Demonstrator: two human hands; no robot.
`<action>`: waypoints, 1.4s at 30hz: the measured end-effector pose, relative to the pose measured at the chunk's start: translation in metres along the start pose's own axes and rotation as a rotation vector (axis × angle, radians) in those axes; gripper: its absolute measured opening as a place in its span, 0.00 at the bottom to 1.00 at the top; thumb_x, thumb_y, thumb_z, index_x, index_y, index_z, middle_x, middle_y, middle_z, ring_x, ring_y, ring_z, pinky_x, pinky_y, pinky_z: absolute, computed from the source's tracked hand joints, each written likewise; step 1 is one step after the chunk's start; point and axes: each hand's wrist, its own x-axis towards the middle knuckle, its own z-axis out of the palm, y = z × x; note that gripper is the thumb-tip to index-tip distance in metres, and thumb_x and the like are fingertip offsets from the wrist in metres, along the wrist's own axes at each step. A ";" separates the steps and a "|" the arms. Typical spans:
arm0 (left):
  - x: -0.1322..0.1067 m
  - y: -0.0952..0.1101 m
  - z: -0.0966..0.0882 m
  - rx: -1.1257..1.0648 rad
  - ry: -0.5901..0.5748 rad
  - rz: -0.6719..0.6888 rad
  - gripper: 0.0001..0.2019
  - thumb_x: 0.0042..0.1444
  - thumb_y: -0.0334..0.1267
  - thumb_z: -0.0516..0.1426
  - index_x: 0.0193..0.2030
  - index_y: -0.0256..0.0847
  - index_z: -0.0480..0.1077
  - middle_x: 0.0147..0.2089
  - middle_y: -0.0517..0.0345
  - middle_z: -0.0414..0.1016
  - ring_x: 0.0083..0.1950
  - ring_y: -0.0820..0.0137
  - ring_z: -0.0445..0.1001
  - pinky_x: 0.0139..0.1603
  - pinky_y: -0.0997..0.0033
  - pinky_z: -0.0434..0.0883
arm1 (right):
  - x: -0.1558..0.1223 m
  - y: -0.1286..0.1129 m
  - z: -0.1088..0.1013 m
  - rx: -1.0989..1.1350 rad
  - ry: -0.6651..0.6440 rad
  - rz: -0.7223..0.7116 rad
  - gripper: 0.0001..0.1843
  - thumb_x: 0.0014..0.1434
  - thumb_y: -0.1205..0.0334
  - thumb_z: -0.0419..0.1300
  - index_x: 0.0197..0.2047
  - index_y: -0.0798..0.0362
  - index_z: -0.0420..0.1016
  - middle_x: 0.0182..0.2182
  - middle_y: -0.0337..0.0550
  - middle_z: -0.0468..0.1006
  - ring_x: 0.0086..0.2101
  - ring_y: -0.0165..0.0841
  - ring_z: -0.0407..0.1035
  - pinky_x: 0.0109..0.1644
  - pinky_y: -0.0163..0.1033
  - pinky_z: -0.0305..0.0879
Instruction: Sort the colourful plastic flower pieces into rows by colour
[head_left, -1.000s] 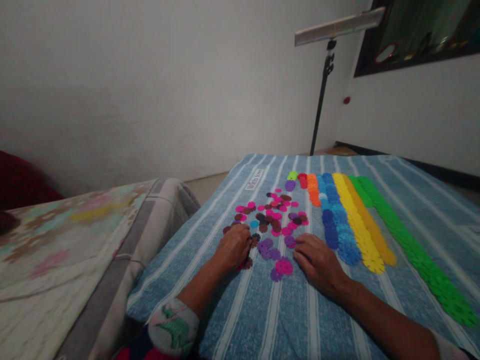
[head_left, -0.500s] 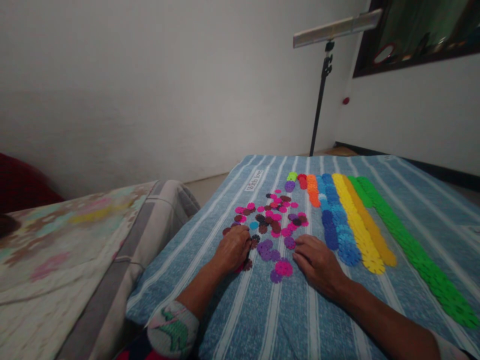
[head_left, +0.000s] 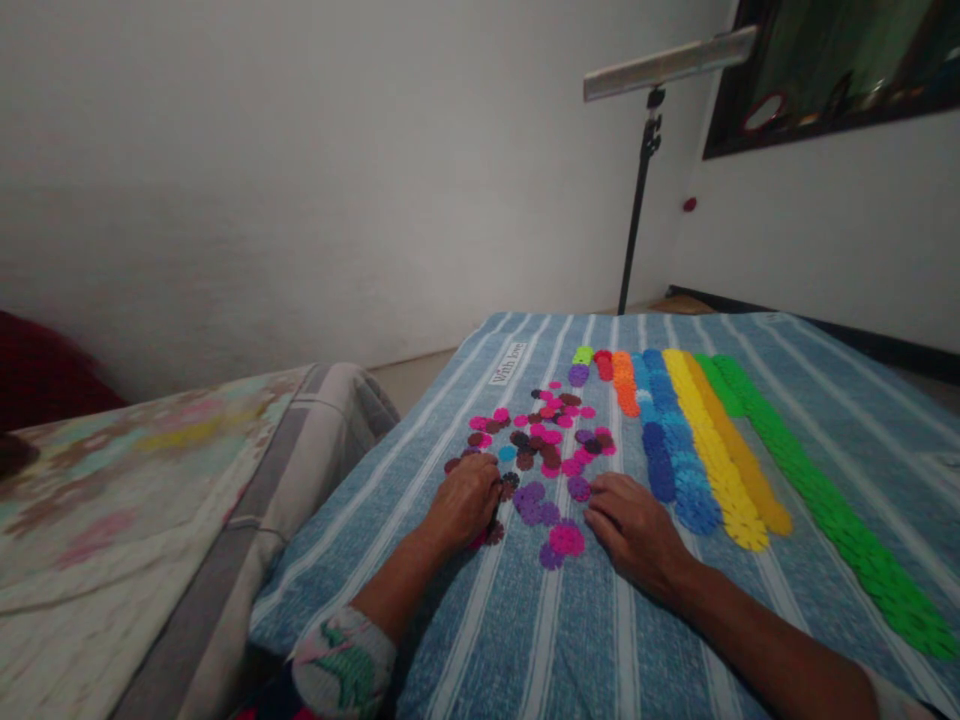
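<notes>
Small round notched plastic discs lie in a loose cluster on the striped blue cloth. My left hand (head_left: 463, 500) rests palm down at the cluster's left side, its fingers loosely apart and partly hidden, over brown and pink discs. Close to its fingertips is a dark disc (head_left: 509, 486). My right hand (head_left: 631, 520) lies on the right side with thumb and fingers apart, fingertips at the edge of a purple disc (head_left: 579, 489). Between the hands are purple discs (head_left: 532, 502) and a pink disc (head_left: 567, 539). Farther back lie pink, brown and black discs and one light blue disc (head_left: 508, 453).
Overlapping rows of green discs (head_left: 832, 510), yellow discs (head_left: 709, 450), blue discs (head_left: 679, 430) and orange discs (head_left: 624, 380) run along the right. A cloth-covered surface (head_left: 150, 500) stands at the left. Behind the table is a black stand (head_left: 637, 200).
Both hands stay in nearly the same places, and the discs appear unmoved. Only the camera view has shifted slightly.
</notes>
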 end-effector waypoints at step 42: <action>0.000 0.003 -0.003 0.007 -0.027 -0.020 0.10 0.60 0.31 0.49 0.33 0.37 0.70 0.50 0.45 0.74 0.54 0.61 0.70 0.58 0.63 0.66 | -0.001 0.001 0.001 -0.006 -0.020 0.010 0.09 0.63 0.68 0.54 0.32 0.53 0.73 0.35 0.48 0.76 0.39 0.38 0.69 0.45 0.47 0.68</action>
